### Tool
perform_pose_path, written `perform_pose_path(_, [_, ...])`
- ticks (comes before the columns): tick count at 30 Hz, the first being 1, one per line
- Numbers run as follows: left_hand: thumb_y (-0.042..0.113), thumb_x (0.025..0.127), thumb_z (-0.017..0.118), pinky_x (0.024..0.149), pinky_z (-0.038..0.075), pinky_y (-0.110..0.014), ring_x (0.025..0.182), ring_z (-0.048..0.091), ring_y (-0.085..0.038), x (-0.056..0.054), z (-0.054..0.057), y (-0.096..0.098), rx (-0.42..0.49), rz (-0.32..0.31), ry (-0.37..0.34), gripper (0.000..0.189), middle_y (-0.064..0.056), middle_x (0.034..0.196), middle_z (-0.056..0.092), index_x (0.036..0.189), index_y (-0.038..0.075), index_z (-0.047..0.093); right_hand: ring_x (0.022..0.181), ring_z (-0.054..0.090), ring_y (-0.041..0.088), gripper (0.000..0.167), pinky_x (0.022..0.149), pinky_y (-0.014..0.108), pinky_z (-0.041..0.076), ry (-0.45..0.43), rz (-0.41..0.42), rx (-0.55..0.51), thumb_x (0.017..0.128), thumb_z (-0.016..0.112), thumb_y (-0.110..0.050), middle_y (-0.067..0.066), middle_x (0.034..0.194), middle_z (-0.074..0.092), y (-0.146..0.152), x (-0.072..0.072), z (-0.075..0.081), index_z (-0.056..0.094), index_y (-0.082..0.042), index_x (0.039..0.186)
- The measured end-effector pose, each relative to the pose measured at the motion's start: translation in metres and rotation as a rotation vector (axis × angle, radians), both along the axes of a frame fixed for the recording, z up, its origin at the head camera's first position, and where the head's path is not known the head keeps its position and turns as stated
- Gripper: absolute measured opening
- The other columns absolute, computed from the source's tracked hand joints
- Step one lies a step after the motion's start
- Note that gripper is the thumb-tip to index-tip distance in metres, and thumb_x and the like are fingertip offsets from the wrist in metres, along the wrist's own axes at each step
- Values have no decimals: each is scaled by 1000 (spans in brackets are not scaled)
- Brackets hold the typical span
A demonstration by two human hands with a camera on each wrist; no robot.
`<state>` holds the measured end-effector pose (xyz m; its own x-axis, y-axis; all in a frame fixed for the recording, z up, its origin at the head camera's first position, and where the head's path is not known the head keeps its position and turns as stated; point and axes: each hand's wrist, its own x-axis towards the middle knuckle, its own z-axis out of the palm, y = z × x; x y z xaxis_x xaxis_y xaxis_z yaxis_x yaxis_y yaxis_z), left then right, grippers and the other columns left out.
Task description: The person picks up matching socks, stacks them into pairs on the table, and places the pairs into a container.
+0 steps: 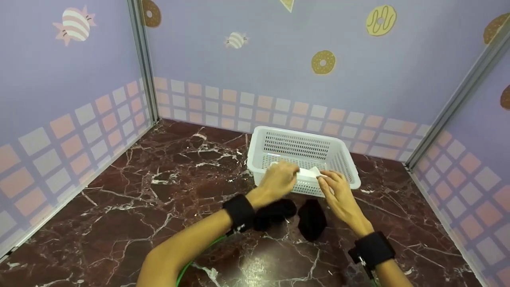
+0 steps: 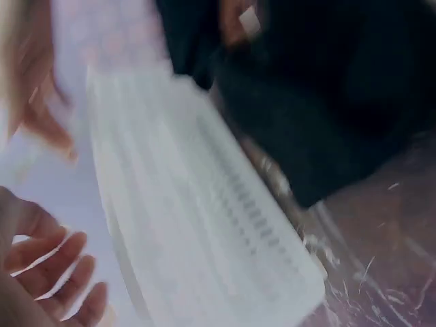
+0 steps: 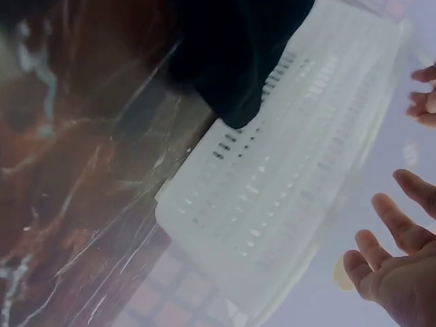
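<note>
A small flat white piece (image 1: 307,173) stretches between the two hands above the near rim of a white plastic basket (image 1: 267,132). My left hand (image 1: 279,179), its fingers bent, grips the left end. At the right end, the thumb and fingertips of my right hand (image 1: 336,193) pinch a raised corner. The piece's exact kind cannot be told. In their own wrist views, the left hand (image 2: 48,272) and the right hand (image 3: 398,262) show partly, at the frame edges. Two dark cloth bundles, a left one (image 1: 275,213) and a right one (image 1: 312,221), lie below the hands.
The basket has slotted walls and stands near the back wall (image 1: 191,59). Patterned panels enclose the dark red marble-look table (image 1: 131,211) at the left, back and right. A green cord (image 1: 185,273) runs beneath the left forearm.
</note>
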<state>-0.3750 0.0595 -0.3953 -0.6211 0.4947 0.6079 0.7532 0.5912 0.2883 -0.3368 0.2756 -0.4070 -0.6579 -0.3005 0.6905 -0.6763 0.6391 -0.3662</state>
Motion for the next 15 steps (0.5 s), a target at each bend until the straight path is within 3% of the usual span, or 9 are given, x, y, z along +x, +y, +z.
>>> perform_pose_path(2, [4, 84, 61, 67, 48, -21, 72, 58, -15, 11, -6, 10, -64, -40, -38, 9, -2, 81, 66, 91, 7, 67, 112, 49, 37, 21, 97, 48, 35, -4, 15, -26, 97, 53, -6, 22, 117, 62, 3, 8, 0, 69, 5, 104])
perform_pose_path(4, [11, 85, 64, 60, 47, -21, 67, 56, -14, 16, -14, 21, -135, -62, -126, 6, 0, 77, 63, 89, 7, 65, 110, 50, 34, 21, 95, 46, 37, -21, 8, -31, 98, 53, -6, 19, 116, 63, 7, 15, -2, 70, 5, 103])
perform_pose_path(8, [32, 83, 72, 52, 46, -27, 66, 54, -15, 19, -30, 43, -255, 16, -276, 26, 2, 73, 55, 87, 9, 61, 106, 52, 31, 21, 91, 44, 39, -58, -15, -17, 98, 52, -7, 17, 112, 64, 12, 22, -12, 70, 3, 103])
perform_pose_path(10, [40, 79, 76, 53, 47, -31, 68, 56, -16, 19, -38, 53, -299, 64, -316, 35, 1, 73, 55, 85, 10, 60, 102, 53, 27, 20, 89, 42, 40, -78, -32, -5, 99, 52, -8, 12, 108, 65, 14, 24, -18, 70, 1, 104])
perform_pose_path(15, [32, 72, 83, 57, 50, -35, 73, 61, -21, 19, -51, 65, -287, 88, -374, 35, -1, 77, 58, 82, 11, 57, 98, 56, 21, 20, 85, 42, 44, -154, -73, -29, 98, 54, -10, 2, 103, 66, 19, 34, -29, 69, -2, 108])
